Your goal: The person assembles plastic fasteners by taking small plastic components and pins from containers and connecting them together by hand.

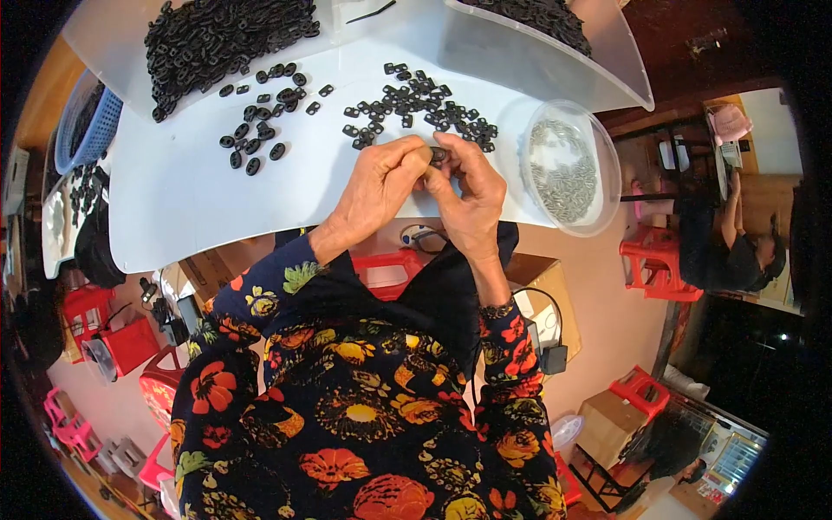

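Above the near edge of the white table (191, 204), my two hands meet fingertip to fingertip. Between them is a small black oval plastic piece (438, 156), partly covered by fingers. My left hand (381, 180) is closed in a pinch at its left side. My right hand (472, 191) grips the same piece with thumb and forefinger. Just beyond lies a spread of small black two-holed pieces (416, 100). Farther left are loose black oval pieces (251, 146). A round clear tub (609, 186) of small shiny metal parts stands right of my right hand.
A big heap of black pieces (225, 43) fills the far left, and a translucent bin (555, 65) holds more at the far right. A blue basket (104, 130) stands at the left edge. Red stools (654, 260) are on the floor, and another person (737, 243) is at the right.
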Action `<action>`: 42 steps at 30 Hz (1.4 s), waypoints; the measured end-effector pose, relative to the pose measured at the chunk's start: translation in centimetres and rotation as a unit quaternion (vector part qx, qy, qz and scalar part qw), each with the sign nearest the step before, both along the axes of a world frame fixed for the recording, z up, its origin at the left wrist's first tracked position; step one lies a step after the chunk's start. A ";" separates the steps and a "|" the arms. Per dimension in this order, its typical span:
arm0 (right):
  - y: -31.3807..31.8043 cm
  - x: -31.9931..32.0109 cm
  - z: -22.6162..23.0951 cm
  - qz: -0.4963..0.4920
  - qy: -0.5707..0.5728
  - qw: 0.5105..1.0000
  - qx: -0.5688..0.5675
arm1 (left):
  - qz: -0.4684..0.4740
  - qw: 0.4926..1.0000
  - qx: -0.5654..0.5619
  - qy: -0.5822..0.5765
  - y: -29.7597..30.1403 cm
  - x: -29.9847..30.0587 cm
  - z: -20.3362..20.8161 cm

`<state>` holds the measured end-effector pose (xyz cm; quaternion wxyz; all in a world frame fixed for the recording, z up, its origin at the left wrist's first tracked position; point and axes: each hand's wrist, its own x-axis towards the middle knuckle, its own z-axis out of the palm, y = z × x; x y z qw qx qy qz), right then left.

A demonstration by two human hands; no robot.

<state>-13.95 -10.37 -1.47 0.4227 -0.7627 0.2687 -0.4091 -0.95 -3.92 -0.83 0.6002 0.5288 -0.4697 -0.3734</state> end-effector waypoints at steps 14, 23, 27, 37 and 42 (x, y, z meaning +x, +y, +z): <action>-0.2 -0.2 0.6 0.008 -0.082 0.986 0.148 | -0.060 0.998 0.017 0.031 -0.5 1.1 -0.3; -0.4 -0.4 0.2 -0.011 -0.074 0.984 0.159 | 0.024 0.998 0.045 0.029 -1.0 -0.1 0.3; -0.4 -0.1 0.5 0.002 -0.087 0.982 0.166 | 0.016 0.999 0.041 0.004 -1.2 0.1 -0.3; -0.3 -0.2 0.1 0.002 -0.056 0.985 0.161 | -0.037 0.992 0.030 -0.113 -1.2 1.8 -0.1; -0.3 -0.4 0.2 -0.006 -0.067 0.985 0.157 | -0.055 0.993 0.031 -0.105 -1.4 1.2 0.2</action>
